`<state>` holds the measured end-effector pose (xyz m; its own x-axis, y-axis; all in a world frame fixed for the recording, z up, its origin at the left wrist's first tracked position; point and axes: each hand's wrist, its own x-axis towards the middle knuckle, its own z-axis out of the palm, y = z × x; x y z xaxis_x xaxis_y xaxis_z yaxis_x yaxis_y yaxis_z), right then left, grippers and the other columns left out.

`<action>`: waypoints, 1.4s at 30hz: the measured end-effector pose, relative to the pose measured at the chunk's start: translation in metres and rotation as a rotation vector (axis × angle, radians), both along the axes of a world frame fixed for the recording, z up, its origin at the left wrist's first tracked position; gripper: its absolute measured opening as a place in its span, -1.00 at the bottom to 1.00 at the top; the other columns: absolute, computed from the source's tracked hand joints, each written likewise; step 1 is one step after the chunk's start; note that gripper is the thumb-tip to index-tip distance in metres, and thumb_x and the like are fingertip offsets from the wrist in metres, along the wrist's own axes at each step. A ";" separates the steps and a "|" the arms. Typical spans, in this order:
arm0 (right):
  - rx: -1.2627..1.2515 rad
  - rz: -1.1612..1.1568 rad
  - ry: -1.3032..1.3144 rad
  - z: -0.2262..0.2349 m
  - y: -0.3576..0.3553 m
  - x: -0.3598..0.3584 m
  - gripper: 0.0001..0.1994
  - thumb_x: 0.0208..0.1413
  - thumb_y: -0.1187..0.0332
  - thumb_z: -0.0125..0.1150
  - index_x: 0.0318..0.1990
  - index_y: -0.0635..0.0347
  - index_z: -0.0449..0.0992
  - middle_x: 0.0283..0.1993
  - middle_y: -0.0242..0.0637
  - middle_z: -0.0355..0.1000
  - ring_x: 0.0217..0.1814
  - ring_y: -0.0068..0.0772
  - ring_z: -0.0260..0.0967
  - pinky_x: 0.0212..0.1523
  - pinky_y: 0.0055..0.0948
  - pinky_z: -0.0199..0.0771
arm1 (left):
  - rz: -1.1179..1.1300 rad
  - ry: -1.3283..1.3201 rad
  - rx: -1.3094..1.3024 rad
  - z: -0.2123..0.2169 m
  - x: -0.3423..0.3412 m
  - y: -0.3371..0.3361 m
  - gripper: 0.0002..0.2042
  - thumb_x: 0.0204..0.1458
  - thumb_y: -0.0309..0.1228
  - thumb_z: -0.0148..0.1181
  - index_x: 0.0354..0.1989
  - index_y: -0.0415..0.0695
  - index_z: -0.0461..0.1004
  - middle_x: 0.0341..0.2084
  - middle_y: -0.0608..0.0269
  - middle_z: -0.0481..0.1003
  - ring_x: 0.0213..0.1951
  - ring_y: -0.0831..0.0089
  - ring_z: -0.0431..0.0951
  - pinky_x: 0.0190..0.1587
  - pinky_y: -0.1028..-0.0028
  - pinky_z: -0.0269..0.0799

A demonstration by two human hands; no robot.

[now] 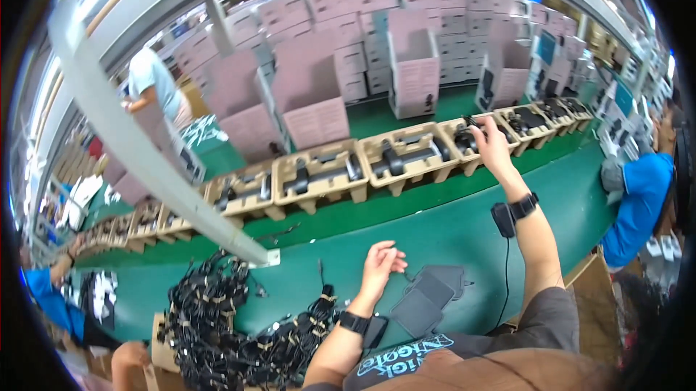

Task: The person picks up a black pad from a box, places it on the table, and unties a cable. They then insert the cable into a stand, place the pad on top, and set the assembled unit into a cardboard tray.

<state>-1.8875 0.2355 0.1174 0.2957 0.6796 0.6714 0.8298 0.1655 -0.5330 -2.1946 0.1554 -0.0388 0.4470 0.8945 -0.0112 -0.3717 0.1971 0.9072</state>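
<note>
My right hand reaches over a brown moulded-pulp tray in the row. Its fingers are pinched together at a small black piece that I cannot make out, above the black parts in that tray. My left hand hovers over the green table, fingers loosely bent and apart, with nothing in them. Close to it lie flat dark grey pouches or pads, partly overlapping. A large heap of bundled black cables spreads to the left of my left forearm.
Similar pulp trays with black parts line the raised green strip. Behind them stand open pink boxes and stacked cartons. A slanted white post crosses the left side. People in blue sit at left and right.
</note>
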 end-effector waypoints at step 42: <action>-0.275 -0.282 -0.486 -0.071 0.079 0.002 -0.85 -0.11 0.38 0.01 -0.37 0.14 0.48 -0.35 -0.21 0.41 -0.19 -0.14 0.32 -0.17 -0.31 0.38 | -0.019 0.073 -0.010 0.005 -0.052 -0.004 -0.80 0.10 -0.49 -0.03 -0.13 -0.30 0.24 -0.40 0.04 0.44 -0.45 0.37 0.49 -0.38 0.49 0.44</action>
